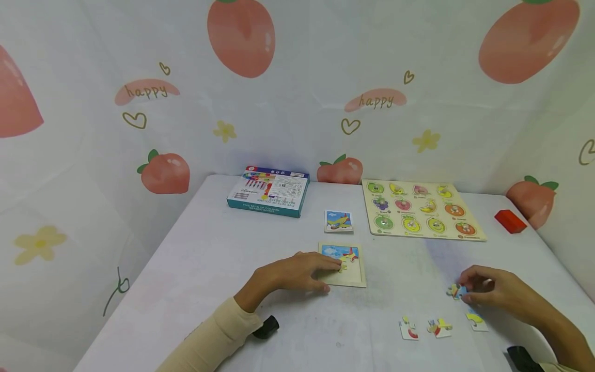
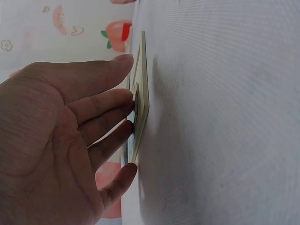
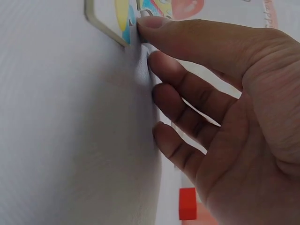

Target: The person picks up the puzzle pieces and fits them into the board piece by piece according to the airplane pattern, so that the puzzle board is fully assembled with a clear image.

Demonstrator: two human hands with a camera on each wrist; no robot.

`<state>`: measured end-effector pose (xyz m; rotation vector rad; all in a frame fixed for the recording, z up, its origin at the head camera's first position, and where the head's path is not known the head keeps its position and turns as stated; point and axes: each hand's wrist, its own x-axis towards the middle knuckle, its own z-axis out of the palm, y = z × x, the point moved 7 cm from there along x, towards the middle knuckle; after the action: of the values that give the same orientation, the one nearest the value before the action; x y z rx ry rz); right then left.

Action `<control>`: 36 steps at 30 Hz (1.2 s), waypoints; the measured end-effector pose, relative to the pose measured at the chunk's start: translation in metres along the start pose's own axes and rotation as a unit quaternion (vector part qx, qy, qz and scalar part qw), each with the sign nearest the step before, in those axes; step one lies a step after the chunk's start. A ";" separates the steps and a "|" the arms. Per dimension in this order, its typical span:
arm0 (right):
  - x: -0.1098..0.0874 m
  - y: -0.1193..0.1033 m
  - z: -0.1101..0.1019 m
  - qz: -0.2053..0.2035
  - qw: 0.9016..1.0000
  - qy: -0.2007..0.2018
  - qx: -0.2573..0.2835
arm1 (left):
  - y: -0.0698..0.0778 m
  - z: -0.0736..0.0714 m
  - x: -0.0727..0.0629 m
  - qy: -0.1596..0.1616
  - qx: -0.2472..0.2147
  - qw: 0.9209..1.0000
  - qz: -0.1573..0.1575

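My left hand (image 1: 299, 273) lies over the left side of a small wooden puzzle tray (image 1: 355, 279), its fingertips on the pieces inside. Sky and part of a red and yellow picture fill the tray's upper part; bare wood shows below. In the left wrist view the fingers (image 2: 112, 101) stretch loosely to the tray's edge. On the right, my right hand (image 1: 499, 289) pinches a blue and yellow jigsaw piece (image 1: 456, 292) between thumb and fingers, at the tabletop. Three loose jigsaw pieces lie nearer me: one (image 1: 409, 329), another (image 1: 439, 328) and a third (image 1: 476, 321).
Behind the tray lies a small picture card (image 1: 338, 221) of a yellow plane. A fruit puzzle board (image 1: 425, 211) sits at the back right, a boxed bead set (image 1: 269, 191) at the back left. A red block (image 1: 510, 221) is near the right edge.
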<state>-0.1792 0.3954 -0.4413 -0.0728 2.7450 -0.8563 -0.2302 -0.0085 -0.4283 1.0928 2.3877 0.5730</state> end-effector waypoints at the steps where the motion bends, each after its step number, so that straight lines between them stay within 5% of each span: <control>1: 0.000 0.000 0.000 -0.003 1.000 0.001 0.003 | 0.000 0.000 0.000 0.000 0.000 1.000 0.000; 19: -0.002 -0.004 0.004 -0.027 0.999 -0.006 0.028 | 0.001 0.000 -0.002 0.003 -0.002 1.000 0.002; 36: 0.002 0.000 0.004 0.008 1.000 -0.015 -0.001 | -0.002 0.001 -0.001 0.001 -0.003 1.000 -0.001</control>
<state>-0.1802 0.3928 -0.4444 -0.0625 2.7139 -0.8411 -0.2302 -0.0099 -0.4295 1.0884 2.3863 0.5802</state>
